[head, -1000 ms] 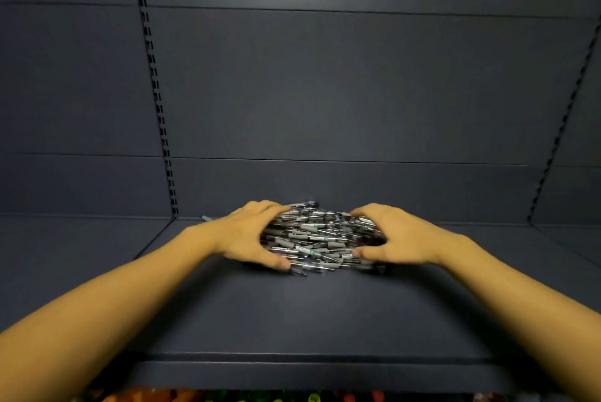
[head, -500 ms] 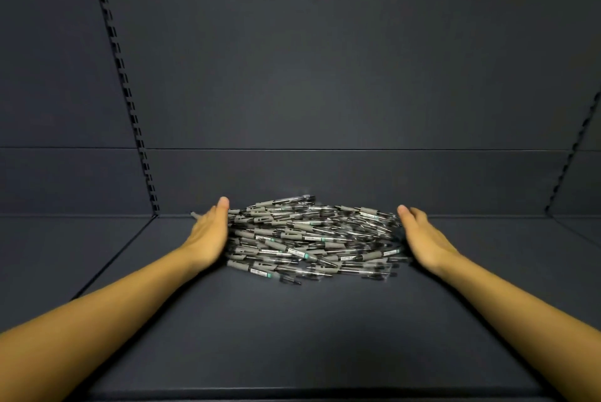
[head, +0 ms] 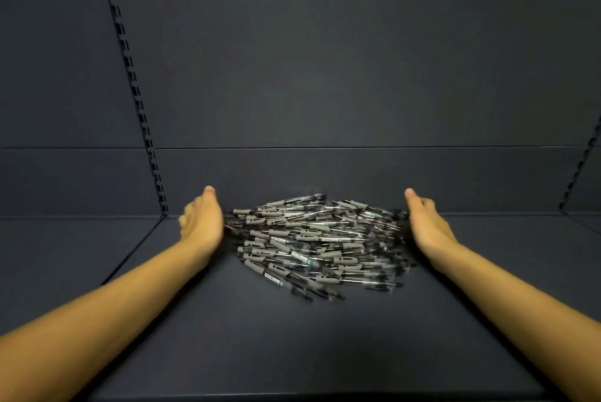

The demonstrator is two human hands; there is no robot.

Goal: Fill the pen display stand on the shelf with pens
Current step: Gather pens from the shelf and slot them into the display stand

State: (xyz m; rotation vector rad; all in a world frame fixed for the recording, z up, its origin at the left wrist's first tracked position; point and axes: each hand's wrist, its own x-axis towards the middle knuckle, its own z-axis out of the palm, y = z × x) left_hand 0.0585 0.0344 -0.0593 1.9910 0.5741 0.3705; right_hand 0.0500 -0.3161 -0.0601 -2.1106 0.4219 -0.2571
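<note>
A loose heap of pens with grey grips and clear barrels lies on the dark shelf board, near the back wall. My left hand stands on edge just left of the heap, palm facing the pens, fingers straight. My right hand stands the same way just right of the heap. Neither hand holds a pen. A narrow gap shows between each palm and the pile. No pen display stand is in view.
The dark back panel rises right behind the pens. Slotted uprights run up at the left and at the far right. Neighbouring shelf boards continue to the left and right.
One second ago both hands were curled over a tight bundle of pens. They let go and spread apart, and the pens have fanned out into a wider flat heap.
</note>
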